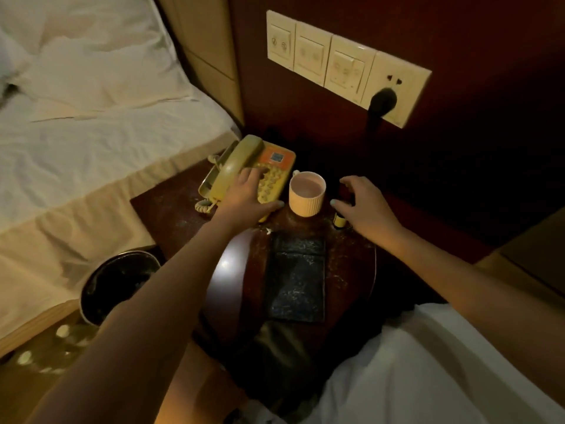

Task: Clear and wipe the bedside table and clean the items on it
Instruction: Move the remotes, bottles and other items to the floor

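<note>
1. Progress looks like basically zero so far: the bedside table (pixel 171 209) is speckled all over with pale crumbs or dust, and everything sits on it.
2. Phone (pixel 244 160) is at the far left, cup (pixel 306 194) right beside it, small bottle (pixel 339 221) just right of the cup. A dark folder (pixel 296 286) lies flat in the near middle, speckled too.
3. Left hand (pixel 247 194) lies on the phone's keypad, fingers spread and fairly straight, thumb out by the near edge, not wrapped round anything.
4. Right hand (pixel 363 203) arches over the small bottle with fingers curved. Can't tell if it's actually got hold of it or is only just about to.
5. My guess is this is the very start of clearing. Left to do: lift all four things off, wipe the top, clean each item. No cloth in view. A bin (pixel 119 286) sits on the floor, near left.
</note>
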### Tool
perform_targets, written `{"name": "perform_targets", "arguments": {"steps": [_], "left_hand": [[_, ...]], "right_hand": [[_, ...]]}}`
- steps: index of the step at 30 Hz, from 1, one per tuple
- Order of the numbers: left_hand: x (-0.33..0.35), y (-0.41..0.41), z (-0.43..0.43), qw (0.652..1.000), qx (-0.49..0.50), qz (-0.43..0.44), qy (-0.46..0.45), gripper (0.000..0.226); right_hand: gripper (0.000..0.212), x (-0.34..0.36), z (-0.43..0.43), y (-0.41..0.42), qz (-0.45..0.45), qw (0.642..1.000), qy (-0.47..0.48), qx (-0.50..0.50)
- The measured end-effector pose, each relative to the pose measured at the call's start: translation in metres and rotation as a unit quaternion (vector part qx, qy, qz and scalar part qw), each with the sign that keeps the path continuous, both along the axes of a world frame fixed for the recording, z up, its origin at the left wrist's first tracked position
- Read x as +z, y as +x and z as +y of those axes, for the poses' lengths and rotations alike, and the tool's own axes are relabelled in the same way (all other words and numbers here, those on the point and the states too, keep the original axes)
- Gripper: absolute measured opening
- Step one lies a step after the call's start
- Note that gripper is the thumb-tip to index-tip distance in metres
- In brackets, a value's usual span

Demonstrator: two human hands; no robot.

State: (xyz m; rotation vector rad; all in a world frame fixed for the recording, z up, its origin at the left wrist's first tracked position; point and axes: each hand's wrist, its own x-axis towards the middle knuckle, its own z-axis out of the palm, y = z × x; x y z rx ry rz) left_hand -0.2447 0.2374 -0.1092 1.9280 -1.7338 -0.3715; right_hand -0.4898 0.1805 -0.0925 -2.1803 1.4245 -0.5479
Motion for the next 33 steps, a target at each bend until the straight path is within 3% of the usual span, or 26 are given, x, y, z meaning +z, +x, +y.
{"name": "perform_targets", "arguments": {"steps": [8, 14, 20, 29, 33], "left_hand": [[-0.029, -0.034, -0.062, 0.995, -0.079, 0.020, 0.049, 0.093], [-0.035, -0.044, -0.087, 0.990, -0.091, 0.060, 0.090, 0.102], [-0.043, -0.048, -0.083, 0.995, -0.056, 0.059, 0.053, 0.100], [0.005, -0.022, -0.056, 0.987, -0.002, 0.159, -0.004, 0.100], [0.046, 0.007, -0.030, 0.992, 0.024, 0.112, -0.047, 0.094]], "right_hand": [[0.055, -0.041, -0.016, -0.007, 0.029, 1.000, 0.000, -0.006], [0.050, -0.059, -0.030, -0.019, -0.001, 0.998, 0.064, -0.021], [0.034, -0.058, -0.034, -0.013, -0.047, 0.994, 0.096, -0.006], [0.024, -0.024, -0.026, 0.005, -0.087, 0.994, 0.069, -0.013], [0.023, 0.025, -0.020, 0.025, -0.113, 0.993, 0.025, 0.010]]}}
